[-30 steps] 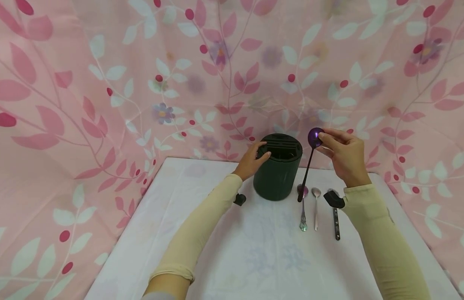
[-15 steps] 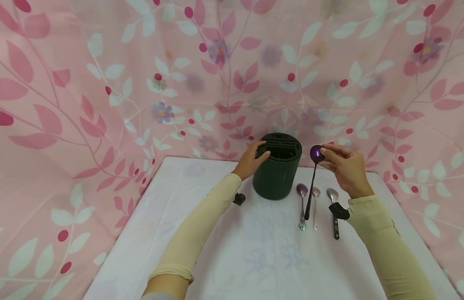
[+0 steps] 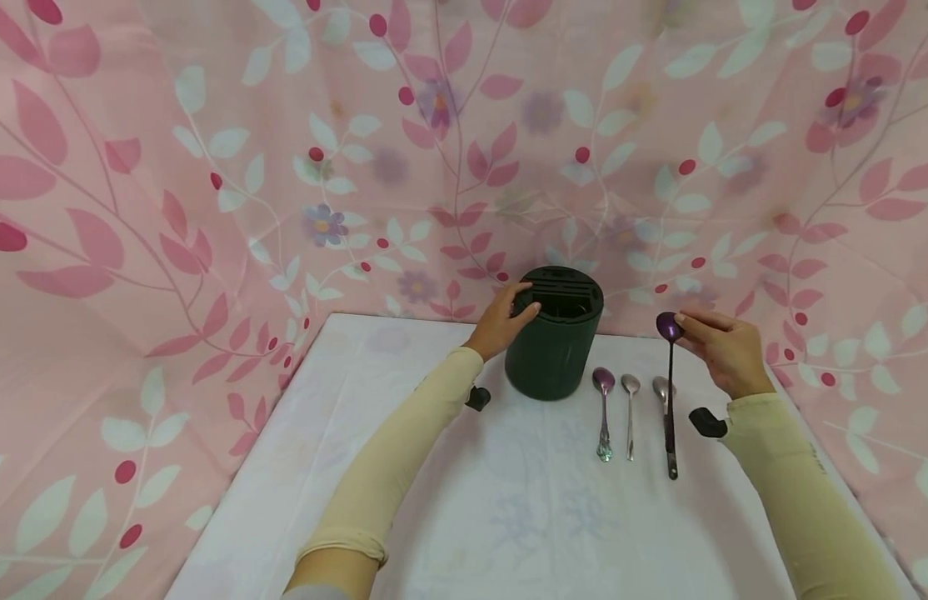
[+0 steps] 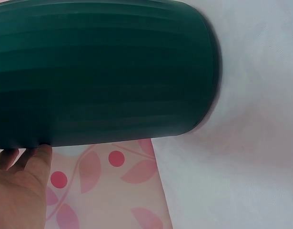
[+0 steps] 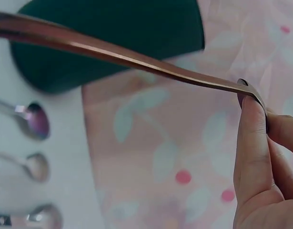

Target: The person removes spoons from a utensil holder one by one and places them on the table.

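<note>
My right hand (image 3: 726, 346) pinches a long dark purple spoon (image 3: 669, 333) by its bowl, thumb on one face and fingers on the other. The spoon's handle (image 5: 136, 59) hangs down and, in the head view, crosses in front of a silver spoon with a dark handle (image 3: 661, 387), hiding part of it. At the dark green utensil holder (image 3: 550, 362), my left hand (image 3: 501, 323) grips the left rim, thumb tip at the opening. The holder's wall (image 4: 113, 71) fills much of the left wrist view, with fingertips touching its side.
Left of the hanging spoon, a spoon with a purple bowl and ornate handle (image 3: 603, 408) and a small silver spoon (image 3: 631, 417) lie on the white cloth-covered table (image 3: 524, 508). Pink floral fabric (image 3: 404, 167) rises behind the table.
My right hand has moved right and down with the purple spoon, from beside the holder to over the rightmost spoon. The left hand and holder stay in place.
</note>
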### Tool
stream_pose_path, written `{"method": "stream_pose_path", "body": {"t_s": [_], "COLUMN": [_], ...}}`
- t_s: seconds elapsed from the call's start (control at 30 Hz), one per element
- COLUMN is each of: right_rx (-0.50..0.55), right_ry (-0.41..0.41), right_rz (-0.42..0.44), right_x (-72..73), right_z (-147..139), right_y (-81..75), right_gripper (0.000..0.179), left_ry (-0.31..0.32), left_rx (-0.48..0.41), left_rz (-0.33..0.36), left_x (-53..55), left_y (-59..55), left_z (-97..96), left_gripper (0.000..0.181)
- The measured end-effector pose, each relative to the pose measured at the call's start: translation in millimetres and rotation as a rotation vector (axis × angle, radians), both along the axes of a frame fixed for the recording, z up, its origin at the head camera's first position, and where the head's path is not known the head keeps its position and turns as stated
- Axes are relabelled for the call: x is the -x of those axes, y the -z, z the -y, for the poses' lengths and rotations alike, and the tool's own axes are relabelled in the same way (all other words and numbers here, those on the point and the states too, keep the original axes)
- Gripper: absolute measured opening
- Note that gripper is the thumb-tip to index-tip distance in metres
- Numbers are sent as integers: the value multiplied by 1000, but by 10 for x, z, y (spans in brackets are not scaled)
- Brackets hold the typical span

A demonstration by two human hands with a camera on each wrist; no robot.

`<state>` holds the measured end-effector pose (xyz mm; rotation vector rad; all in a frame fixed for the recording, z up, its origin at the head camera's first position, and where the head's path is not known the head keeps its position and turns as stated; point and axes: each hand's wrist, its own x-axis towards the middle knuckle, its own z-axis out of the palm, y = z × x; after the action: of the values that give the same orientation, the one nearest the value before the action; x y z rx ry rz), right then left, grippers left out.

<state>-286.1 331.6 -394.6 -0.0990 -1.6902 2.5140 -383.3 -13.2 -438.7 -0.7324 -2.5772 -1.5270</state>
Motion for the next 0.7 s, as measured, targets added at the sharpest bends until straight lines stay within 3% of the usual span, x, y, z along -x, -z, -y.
{"method": "stream_pose_path", "body": {"t_s": [0.13,0.37,0.7], "right_rx": [6,3,-37], "right_ry": [3,44,109], "right_rz": [46,204,373], "right_x": [20,10,42], "right_z": [-172,-434,-708], "right_y": [89,237,601], "right_gripper": [16,15,21], "left_ry": [1,0,6], "left_rx": [6,10,13], "left_rz": [-2,-7,-1], "left_x": [5,18,-15], "left_y": [-3,7,-30], "left_z": [7,4,9], "left_gripper": [59,61,60]}}
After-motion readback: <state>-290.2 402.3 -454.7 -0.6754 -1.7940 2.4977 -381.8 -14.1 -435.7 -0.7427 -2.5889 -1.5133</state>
